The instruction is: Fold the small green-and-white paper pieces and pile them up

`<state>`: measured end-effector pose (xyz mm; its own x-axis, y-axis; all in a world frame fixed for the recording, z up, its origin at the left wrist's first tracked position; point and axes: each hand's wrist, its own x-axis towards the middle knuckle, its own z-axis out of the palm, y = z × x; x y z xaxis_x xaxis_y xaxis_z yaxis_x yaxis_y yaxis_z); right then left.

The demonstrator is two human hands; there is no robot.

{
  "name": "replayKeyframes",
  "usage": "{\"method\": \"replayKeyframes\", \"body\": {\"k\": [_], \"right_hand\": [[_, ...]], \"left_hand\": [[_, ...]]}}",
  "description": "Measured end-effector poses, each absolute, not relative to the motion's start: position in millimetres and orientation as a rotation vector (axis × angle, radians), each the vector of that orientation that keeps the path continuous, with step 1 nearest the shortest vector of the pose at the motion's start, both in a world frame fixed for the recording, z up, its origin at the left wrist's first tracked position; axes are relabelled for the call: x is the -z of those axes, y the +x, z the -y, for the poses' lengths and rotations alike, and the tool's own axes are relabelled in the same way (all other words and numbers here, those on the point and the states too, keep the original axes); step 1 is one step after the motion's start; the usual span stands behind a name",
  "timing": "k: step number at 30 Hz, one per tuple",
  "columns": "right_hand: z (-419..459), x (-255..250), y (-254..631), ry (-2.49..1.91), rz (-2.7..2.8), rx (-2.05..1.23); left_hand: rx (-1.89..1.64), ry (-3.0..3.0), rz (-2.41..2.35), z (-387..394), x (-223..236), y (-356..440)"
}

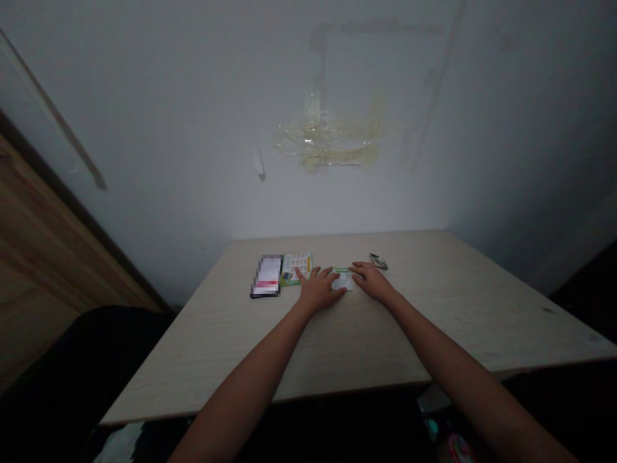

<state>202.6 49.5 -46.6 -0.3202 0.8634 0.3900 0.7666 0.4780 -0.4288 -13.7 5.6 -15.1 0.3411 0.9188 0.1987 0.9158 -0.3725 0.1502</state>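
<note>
On the light wooden table lies a small green-and-white printed paper or packet [342, 281]. My left hand [318, 290] rests over its left side, fingers spread and pointing away from me. At its right edge, my right hand [371, 281] touches it with stretched fingertips, thumb side toward the paper. Neither hand is closed around anything. Just beyond the left hand is a larger green, white and yellow printed sheet or box [297, 262], its lower right part close to the fingers. A phone-like dark-edged slab [267, 276] with a pixelated face lies left of that.
A small crumpled dark-and-pale item [378, 261] lies beyond my right hand. The table [337, 347] meets a grey wall [216, 128] bearing old yellowed tape [332, 145]. A wooden panel [43, 257] and a dark covered shape [87, 360] stand at left.
</note>
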Motion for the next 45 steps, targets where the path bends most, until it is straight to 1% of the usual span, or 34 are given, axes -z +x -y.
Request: {"method": "replayKeyframes", "body": {"k": [5, 17, 34, 45], "right_hand": [[-46, 43, 203, -1.325, 2.127, -0.216], [-55, 38, 197, -1.414, 2.087, -0.148], [-51, 36, 210, -1.33, 2.116, -0.382], [-49, 35, 219, -1.324, 2.239, -0.455]], "left_hand": [[-0.419, 2.569, -1.668, -10, 16, -19], [-0.372, 2.576, -1.668, -12, 15, -21], [-0.312, 2.588, -1.665, -13, 16, -23], [-0.32, 2.578, -1.653, -14, 19, -23]]}}
